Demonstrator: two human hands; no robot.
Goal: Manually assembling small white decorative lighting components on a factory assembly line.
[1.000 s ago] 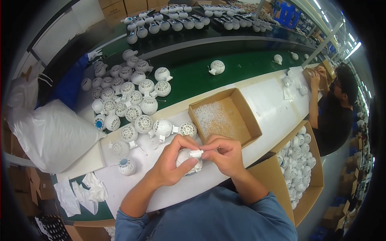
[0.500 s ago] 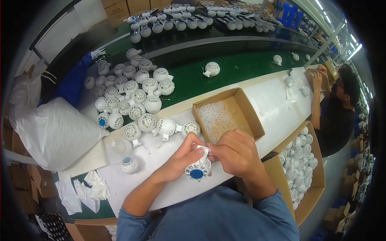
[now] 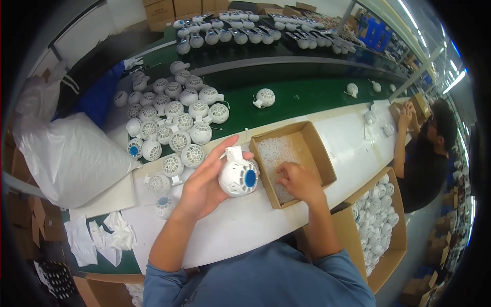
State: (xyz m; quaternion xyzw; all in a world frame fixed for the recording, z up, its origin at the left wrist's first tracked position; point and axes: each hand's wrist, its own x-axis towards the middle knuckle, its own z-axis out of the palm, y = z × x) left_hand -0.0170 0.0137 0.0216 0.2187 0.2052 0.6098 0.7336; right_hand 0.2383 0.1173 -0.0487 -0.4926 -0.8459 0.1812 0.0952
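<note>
A white vented ball-shaped housing (image 3: 234, 180) is gripped in the left hand (image 3: 202, 187), cradled by palm and fingers, its blue disc facing right and its short neck pointing upward. Far to the left of the grip, a bulging white plastic bag (image 3: 76, 158) is seen, its contents hidden. Below the bag and nearer the body, crumpled white plastic (image 3: 123, 233) is laid on a green surface, and an open carton with white pieces (image 3: 135, 292) inside is cut off by the lower edge. Beyond the grip to the left, cardboard cartons (image 3: 159, 14) are stacked; dark print is borne by one, too small to be read. Just left of and beyond the grip, similar housings (image 3: 174, 123) are massed on the green bench. Farther beyond, black trays are lined with rows of white ball-ended units (image 3: 240, 37). Directly right of the grip, a shallow cardboard box (image 3: 318, 151) is partly covered inside with small translucent pieces (image 3: 276, 153). The right hand (image 3: 302, 182) is lowered into it, fingers curled; whether a piece is pinched cannot be told. Farther right, a deep open carton (image 3: 400, 220) is heaped with white housings. At far right, a small cardboard box (image 3: 422, 105) is handled by a co-worker (image 3: 427, 163).
</note>
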